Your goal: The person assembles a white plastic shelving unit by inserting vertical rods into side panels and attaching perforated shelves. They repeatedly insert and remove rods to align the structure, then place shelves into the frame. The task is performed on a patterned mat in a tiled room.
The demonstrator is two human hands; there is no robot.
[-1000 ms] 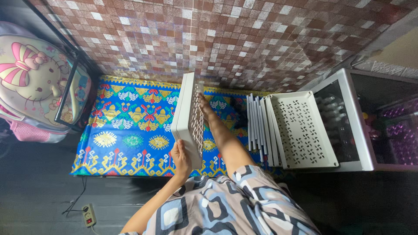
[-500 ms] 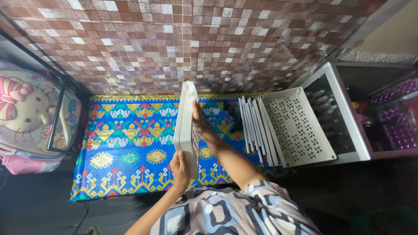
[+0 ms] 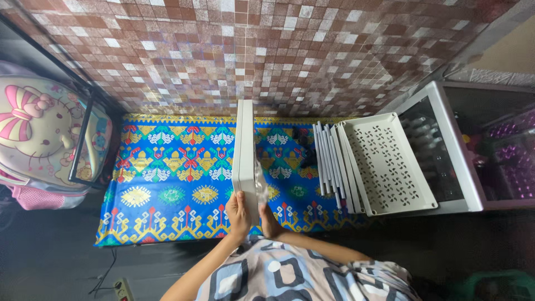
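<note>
A white plastic panel (image 3: 244,150) stands on edge over the blue patterned mat (image 3: 167,178), seen from its thin side. My left hand (image 3: 238,214) grips its near end from the left. My right hand (image 3: 268,223) holds the same near end from the right, by a clear plastic wrap (image 3: 260,181) on that face. Both forearms come up from the bottom of the view, over my patterned grey and white clothing (image 3: 290,278).
Several white perforated panels (image 3: 384,161) lean in a stack on the mat's right side against a white cabinet frame (image 3: 457,145). A pink cartoon backpack (image 3: 33,139) lies at left. A mosaic tile wall (image 3: 267,50) rises behind. A power strip (image 3: 121,289) sits on the dark floor.
My right hand has drawn back from the panel's middle to its near end, beside my left hand. The panel stays upright on edge.
</note>
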